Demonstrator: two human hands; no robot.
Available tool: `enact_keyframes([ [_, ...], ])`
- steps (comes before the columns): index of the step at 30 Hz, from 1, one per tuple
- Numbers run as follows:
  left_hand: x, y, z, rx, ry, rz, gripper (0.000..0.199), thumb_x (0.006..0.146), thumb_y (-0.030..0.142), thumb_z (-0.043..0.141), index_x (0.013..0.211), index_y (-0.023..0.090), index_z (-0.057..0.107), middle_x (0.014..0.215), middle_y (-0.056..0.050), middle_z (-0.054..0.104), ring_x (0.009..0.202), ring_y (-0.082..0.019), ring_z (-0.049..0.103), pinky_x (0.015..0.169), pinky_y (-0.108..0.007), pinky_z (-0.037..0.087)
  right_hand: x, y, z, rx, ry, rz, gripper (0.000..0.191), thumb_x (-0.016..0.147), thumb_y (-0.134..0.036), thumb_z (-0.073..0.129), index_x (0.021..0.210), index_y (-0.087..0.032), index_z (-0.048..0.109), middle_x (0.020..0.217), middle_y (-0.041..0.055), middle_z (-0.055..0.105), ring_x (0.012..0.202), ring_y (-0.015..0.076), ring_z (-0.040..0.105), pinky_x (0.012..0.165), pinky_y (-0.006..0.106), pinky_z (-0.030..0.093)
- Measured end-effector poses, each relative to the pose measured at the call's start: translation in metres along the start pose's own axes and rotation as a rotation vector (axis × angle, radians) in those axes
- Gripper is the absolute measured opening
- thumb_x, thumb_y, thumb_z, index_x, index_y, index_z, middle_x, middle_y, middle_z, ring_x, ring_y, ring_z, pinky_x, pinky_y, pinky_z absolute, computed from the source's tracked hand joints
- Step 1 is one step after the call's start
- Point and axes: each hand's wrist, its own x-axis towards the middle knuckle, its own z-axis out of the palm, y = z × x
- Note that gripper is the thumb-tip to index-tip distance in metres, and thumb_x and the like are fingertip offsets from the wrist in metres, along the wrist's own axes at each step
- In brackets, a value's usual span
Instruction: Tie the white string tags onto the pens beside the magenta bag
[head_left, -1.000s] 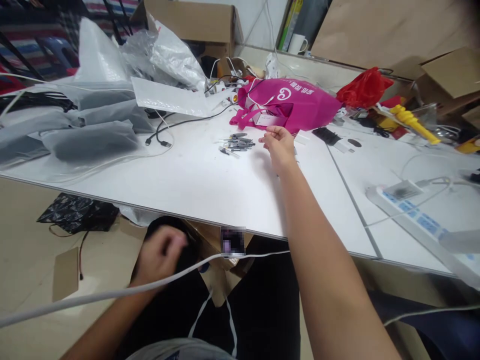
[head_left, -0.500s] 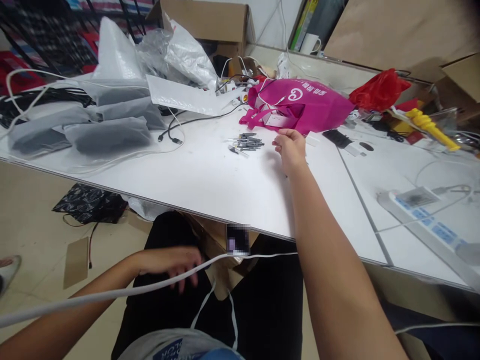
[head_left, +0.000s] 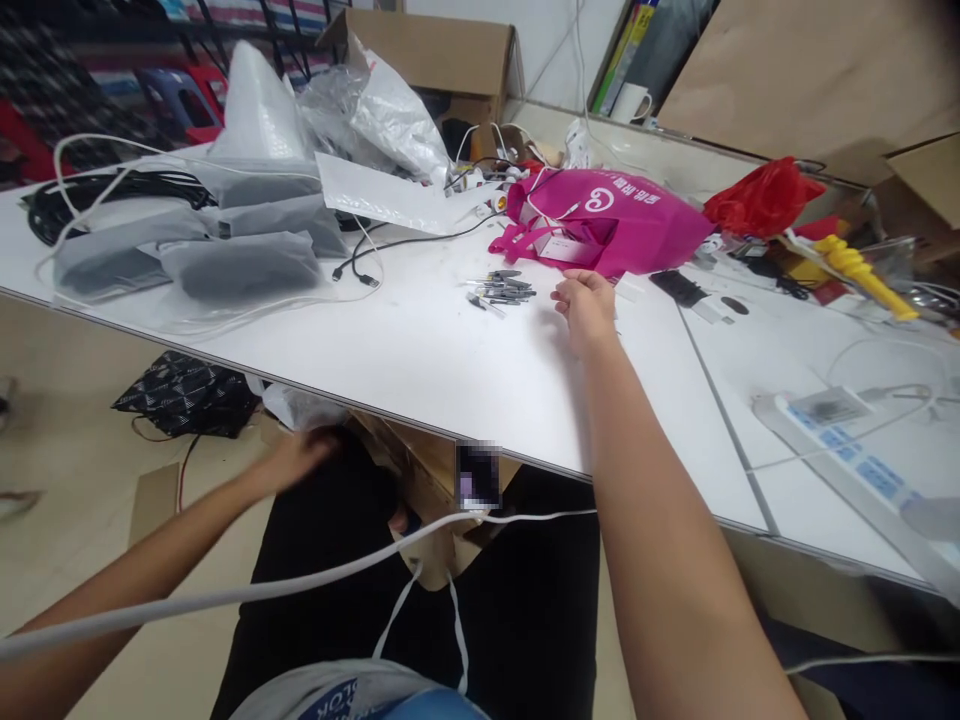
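Since the earlier frame, the left hand (head_left: 304,455) has swung outward from above the lap, while the right hand (head_left: 589,305) has kept its place beside the pens (head_left: 510,289). Nearest, we see a white cable (head_left: 300,582) crossing before the lap. The left hand, blurred, lies short of the front edge of the desk (head_left: 420,360); we cannot tell its finger state. Farther in, the right hand has thumb and fingertips drawn together; we cannot tell whether anything is pinched. To its left, the pens form a loose heap well in from the front edge, gathered but uneven, some askew. Beyond lies a pink bag (head_left: 660,215), toward the far edge.
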Motion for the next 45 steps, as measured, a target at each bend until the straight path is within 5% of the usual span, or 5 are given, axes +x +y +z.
enact_keyframes([
  [3, 0.004, -0.027, -0.049, 0.257, 0.239, -0.261, 0.041, 0.094, 0.064, 0.060, 0.125, 0.041, 0.074, 0.121, 0.011, 0.084, 0.142, -0.043, 0.069, 0.128, -0.074, 0.051, -0.002, -0.001, 0.000, -0.054, 0.028, 0.006, 0.025, 0.073, -0.019, 0.065, 0.096, -0.027, 0.060, 0.081, -0.0065, 0.062, 0.076, 0.0149, 0.067, 0.070, 0.028, 0.051],
  [9, 0.006, 0.037, -0.092, -0.169, -0.349, -0.262, 0.044, 0.079, 0.080, 0.078, 0.089, 0.037, 0.079, 0.080, 0.011, 0.083, 0.084, -0.029, 0.078, 0.102, -0.065, 0.067, -0.008, 0.007, 0.005, -0.397, -0.050, -0.169, 0.025, 0.071, -0.010, 0.064, 0.089, -0.026, 0.064, 0.081, -0.0030, 0.064, 0.080, 0.0208, 0.064, 0.090, 0.041, 0.056],
  [15, 0.091, 0.182, -0.020, -0.286, -0.113, 0.188, 0.025, 0.088, 0.051, 0.074, 0.091, 0.027, 0.075, 0.087, -0.001, 0.076, 0.082, -0.021, 0.068, 0.082, -0.044, 0.062, -0.008, 0.017, 0.008, -0.561, -0.113, -0.260, 0.025, 0.071, -0.011, 0.063, 0.090, -0.027, 0.064, 0.087, 0.0006, 0.070, 0.089, 0.0249, 0.066, 0.100, 0.046, 0.057],
  [23, 0.211, 0.206, 0.108, 0.125, -0.320, 0.730, 0.029, 0.088, 0.028, 0.073, 0.115, 0.024, 0.084, 0.134, -0.013, 0.071, 0.135, -0.037, 0.061, 0.125, -0.060, 0.045, -0.009, 0.012, 0.002, -0.664, -0.157, -0.329, 0.015, 0.081, -0.014, 0.071, 0.090, -0.026, 0.070, 0.096, 0.0050, 0.072, 0.087, 0.0258, 0.064, 0.101, 0.049, 0.056],
  [45, 0.205, 0.190, 0.115, 0.023, -0.265, 0.553, 0.007, 0.100, 0.023, 0.055, 0.101, 0.022, 0.061, 0.112, -0.012, 0.072, 0.106, -0.027, 0.066, 0.107, -0.045, 0.055, -0.021, 0.014, 0.033, -0.969, -0.445, -0.585, 0.024, 0.107, -0.021, 0.054, 0.108, -0.020, 0.079, 0.119, 0.0164, 0.076, 0.113, 0.0325, 0.067, 0.107, 0.047, 0.052],
])
